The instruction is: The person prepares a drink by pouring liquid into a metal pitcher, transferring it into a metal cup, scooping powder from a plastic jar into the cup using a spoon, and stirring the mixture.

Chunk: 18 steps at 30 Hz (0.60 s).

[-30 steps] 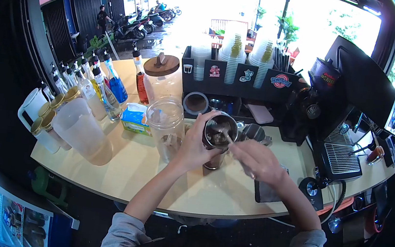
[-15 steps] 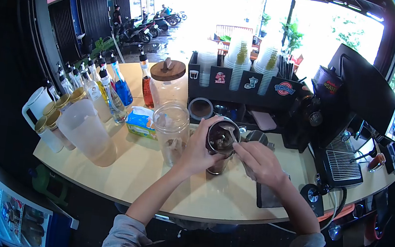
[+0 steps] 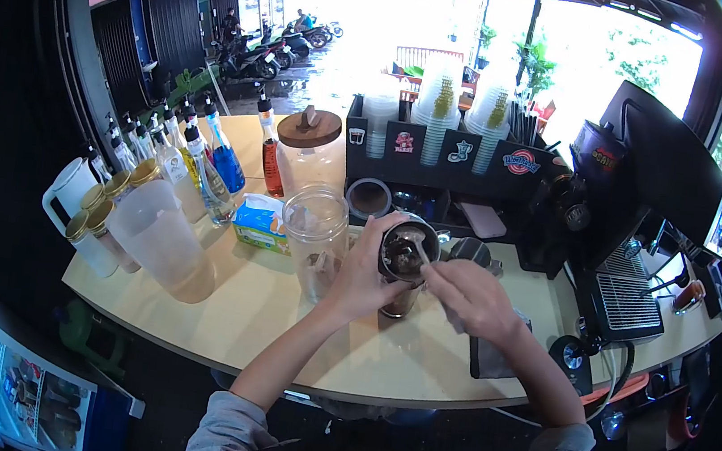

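Observation:
My left hand (image 3: 364, 275) is wrapped round a metal cup (image 3: 403, 298), tilted so that its mouth faces me, with dark contents and what looks like ice inside. My right hand (image 3: 469, 299) pinches the handle of a spoon (image 3: 421, 249) whose lower end is inside the cup. Just left of my left hand stands an open clear jar (image 3: 315, 220) with something small in it. Behind the cup, a dark metal container (image 3: 470, 252) sits close to my right hand.
Left are a frosted pitcher (image 3: 162, 242), several syrup bottles (image 3: 223, 157) and a tissue pack (image 3: 260, 224). A wooden-lidded jar (image 3: 311, 156) and black cup holder (image 3: 442, 156) stand behind. Right are an espresso machine (image 3: 628, 290) and a dark mat (image 3: 494, 355).
The view has tilted and shifted slightly, so the counter items appear lower and further right. The spoon and my right hand have moved a little at the cup's mouth; both grips are kept.

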Motion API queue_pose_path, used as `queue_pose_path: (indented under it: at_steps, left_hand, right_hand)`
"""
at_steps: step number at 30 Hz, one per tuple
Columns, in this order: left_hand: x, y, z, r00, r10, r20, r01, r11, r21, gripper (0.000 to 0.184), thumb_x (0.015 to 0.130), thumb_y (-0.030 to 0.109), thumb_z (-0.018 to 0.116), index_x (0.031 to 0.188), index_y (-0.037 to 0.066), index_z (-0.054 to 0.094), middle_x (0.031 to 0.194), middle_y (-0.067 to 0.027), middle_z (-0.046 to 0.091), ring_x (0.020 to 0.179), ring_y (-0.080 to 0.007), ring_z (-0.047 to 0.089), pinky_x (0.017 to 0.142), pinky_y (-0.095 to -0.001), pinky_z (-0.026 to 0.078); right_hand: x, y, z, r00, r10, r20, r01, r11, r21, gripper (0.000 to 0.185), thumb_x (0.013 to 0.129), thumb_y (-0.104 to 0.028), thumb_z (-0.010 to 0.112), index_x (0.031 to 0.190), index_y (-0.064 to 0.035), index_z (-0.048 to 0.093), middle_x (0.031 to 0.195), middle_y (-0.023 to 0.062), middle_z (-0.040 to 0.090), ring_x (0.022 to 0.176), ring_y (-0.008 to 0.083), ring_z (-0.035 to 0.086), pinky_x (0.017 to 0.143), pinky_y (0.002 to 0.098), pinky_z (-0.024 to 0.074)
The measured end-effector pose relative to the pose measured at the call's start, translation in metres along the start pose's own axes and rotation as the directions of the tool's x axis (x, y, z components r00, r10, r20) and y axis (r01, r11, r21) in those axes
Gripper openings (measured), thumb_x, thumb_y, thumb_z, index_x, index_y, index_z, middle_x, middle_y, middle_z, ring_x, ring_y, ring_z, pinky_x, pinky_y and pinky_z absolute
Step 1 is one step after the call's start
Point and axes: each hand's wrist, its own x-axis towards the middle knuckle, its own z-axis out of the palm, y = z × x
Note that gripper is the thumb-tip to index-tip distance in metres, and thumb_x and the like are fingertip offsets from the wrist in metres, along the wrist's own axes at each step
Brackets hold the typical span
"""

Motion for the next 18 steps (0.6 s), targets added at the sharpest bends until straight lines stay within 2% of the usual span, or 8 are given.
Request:
queue_pose_path:
  at_steps: [4,6,10,12,16,17,18]
  left_hand:
    - [0.0006,0.0008,0.0008,1.000,-0.006,-0.018,0.006,1.000,-0.007,0.083,0.058,0.007,0.084,0.129,0.006,0.041,0.127,-0.0147,0.051,0.123,-0.0302,0.049,0.103,-0.0385,0.039]
    - [0.0005,0.0001,-0.0007,1.000,0.023,0.004,-0.023,0.999,0.026,0.082,0.059,0.007,0.083,0.129,0.005,0.040,0.126,-0.0151,0.052,0.122,-0.0304,0.049,0.102,-0.0382,0.040]
    - [0.0005,0.0011,0.0029,1.000,-0.023,-0.006,0.023,1.000,-0.020,0.082,0.059,0.007,0.083,0.129,0.006,0.040,0.126,-0.0157,0.052,0.121,-0.0305,0.050,0.102,-0.0383,0.040]
    - [0.0010,0.0007,0.0027,0.999,-0.031,0.016,0.032,0.999,-0.035,0.084,0.062,0.015,0.083,0.131,0.008,0.037,0.128,-0.0165,0.050,0.123,-0.0358,0.047,0.112,-0.0516,0.023]
    - [0.0006,-0.0009,0.0043,0.999,0.010,0.032,-0.009,0.999,-0.032,0.084,0.062,0.015,0.083,0.131,0.008,0.037,0.127,-0.0158,0.050,0.123,-0.0361,0.046,0.112,-0.0521,0.023]
    - [0.0012,0.0021,0.0048,1.000,-0.013,0.024,0.013,0.999,-0.040,0.084,0.062,0.014,0.083,0.131,0.008,0.037,0.127,-0.0154,0.050,0.123,-0.0364,0.046,0.112,-0.0519,0.023]
    - [0.0015,0.0037,0.0051,0.999,-0.035,0.013,0.036,0.998,-0.047,0.083,0.062,0.014,0.083,0.131,0.008,0.036,0.127,-0.0150,0.050,0.123,-0.0366,0.046,0.112,-0.0518,0.023]
  right_hand:
    - [-0.0027,-0.0001,0.0004,0.999,0.004,0.051,-0.005,1.000,0.011,0.042,0.072,-0.005,0.062,0.112,0.0044,0.055,0.095,0.0121,0.058,0.085,0.0260,0.061,0.070,0.0357,0.0506]
    - [0.0000,-0.0050,-0.0009,0.997,-0.061,0.050,0.060,0.998,0.018,0.041,0.072,-0.006,0.062,0.111,0.0045,0.055,0.094,0.0119,0.058,0.084,0.0255,0.061,0.069,0.0350,0.0505]
    - [-0.0015,0.0014,-0.0024,1.000,0.016,0.003,-0.016,0.999,-0.043,0.038,0.072,-0.006,0.062,0.108,0.0046,0.055,0.093,0.0116,0.059,0.084,0.0256,0.061,0.070,0.0345,0.0503]
    - [-0.0046,-0.0006,-0.0008,0.998,-0.045,0.034,0.046,0.999,-0.011,0.037,0.072,-0.007,0.062,0.106,0.0046,0.055,0.092,0.0117,0.059,0.084,0.0262,0.061,0.070,0.0347,0.0503]
    - [0.0020,-0.0015,-0.0071,1.000,-0.017,0.014,0.017,1.000,0.005,0.039,0.070,-0.007,0.063,0.106,0.0056,0.054,0.091,0.0119,0.058,0.080,0.0268,0.060,0.069,0.0351,0.0493]
    - [-0.0006,0.0028,-0.0026,0.999,-0.016,-0.048,0.012,0.997,-0.076,0.041,0.070,-0.007,0.064,0.107,0.0057,0.053,0.090,0.0114,0.057,0.080,0.0264,0.059,0.069,0.0356,0.0486]
    - [-0.0009,0.0022,-0.0038,0.999,-0.015,-0.048,0.012,0.997,-0.076,0.041,0.070,-0.007,0.064,0.107,0.0057,0.053,0.090,0.0114,0.057,0.080,0.0264,0.059,0.069,0.0356,0.0486]
